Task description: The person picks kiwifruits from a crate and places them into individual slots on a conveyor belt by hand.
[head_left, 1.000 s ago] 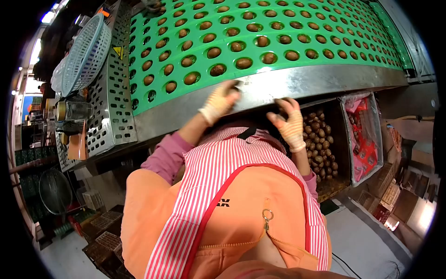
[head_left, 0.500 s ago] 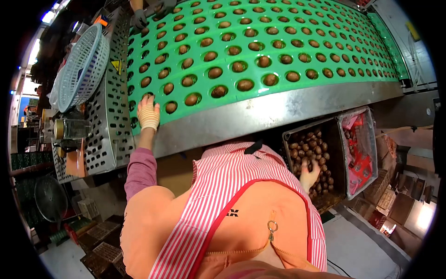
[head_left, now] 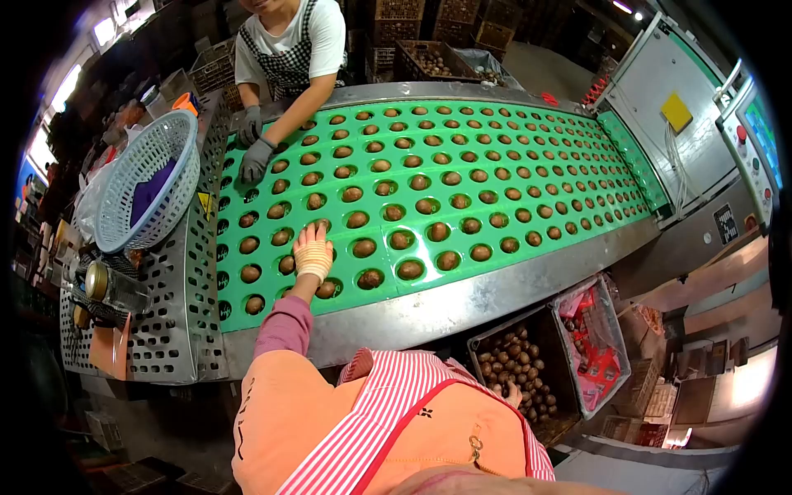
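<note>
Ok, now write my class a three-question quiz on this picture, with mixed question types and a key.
1. Where is the camera wearer's right hand?
a) inside the blue basket
b) at the round brown items in the crate
c) on the glass jar

2. True or false: the person opposite wears grey gloves.

3. Fill in the colour: the wearer's left hand is at the ____ pocketed surface.

Key: 1 b; 2 true; 3 green.

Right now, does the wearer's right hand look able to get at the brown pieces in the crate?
Very likely yes: the right hand is among the brown pieces, and no lid covers the crate. The striped apron hides much of the hand, so its grip is unclear.
</note>
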Demonstrator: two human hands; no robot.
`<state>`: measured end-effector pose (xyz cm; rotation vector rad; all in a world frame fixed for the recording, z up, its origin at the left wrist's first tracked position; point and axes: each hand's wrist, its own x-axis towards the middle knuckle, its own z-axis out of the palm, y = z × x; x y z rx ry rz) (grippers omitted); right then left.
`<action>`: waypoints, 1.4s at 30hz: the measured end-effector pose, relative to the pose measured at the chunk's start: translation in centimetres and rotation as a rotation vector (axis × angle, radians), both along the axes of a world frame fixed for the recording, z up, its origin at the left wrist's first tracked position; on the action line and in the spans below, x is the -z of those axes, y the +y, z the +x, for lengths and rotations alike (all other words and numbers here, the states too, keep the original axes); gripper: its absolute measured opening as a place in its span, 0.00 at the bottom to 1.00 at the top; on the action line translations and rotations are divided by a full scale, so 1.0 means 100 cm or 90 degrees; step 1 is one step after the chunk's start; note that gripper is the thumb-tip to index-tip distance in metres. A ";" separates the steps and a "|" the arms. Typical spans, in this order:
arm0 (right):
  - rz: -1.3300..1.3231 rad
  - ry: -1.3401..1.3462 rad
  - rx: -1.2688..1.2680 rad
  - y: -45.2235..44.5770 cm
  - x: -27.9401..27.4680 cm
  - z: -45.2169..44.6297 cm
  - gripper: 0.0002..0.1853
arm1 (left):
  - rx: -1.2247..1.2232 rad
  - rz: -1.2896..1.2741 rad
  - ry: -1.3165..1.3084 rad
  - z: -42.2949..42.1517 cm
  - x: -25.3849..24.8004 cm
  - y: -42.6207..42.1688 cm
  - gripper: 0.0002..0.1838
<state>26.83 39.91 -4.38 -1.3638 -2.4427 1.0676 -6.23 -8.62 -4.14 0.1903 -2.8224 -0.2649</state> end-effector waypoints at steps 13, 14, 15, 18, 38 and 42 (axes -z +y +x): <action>-0.290 -0.089 -0.145 0.064 0.073 0.001 0.30 | 0.392 0.295 -0.039 0.047 -0.071 0.139 0.27; -0.333 -0.077 -0.140 0.066 0.073 -0.001 0.30 | 0.427 0.285 -0.051 0.056 -0.067 0.160 0.26; -0.375 -0.063 -0.133 0.066 0.075 -0.004 0.29 | 0.464 0.273 -0.062 0.065 -0.063 0.178 0.26; -0.334 -0.124 -0.139 0.053 0.053 -0.020 0.29 | 0.628 0.271 -0.030 0.086 -0.066 0.203 0.27; 0.006 -0.276 -0.367 0.037 0.047 -0.038 0.31 | 0.614 0.191 0.018 0.095 -0.050 0.212 0.22; -0.003 -0.257 -0.364 0.036 0.047 -0.041 0.31 | 0.597 0.166 0.004 0.095 -0.047 0.215 0.22</action>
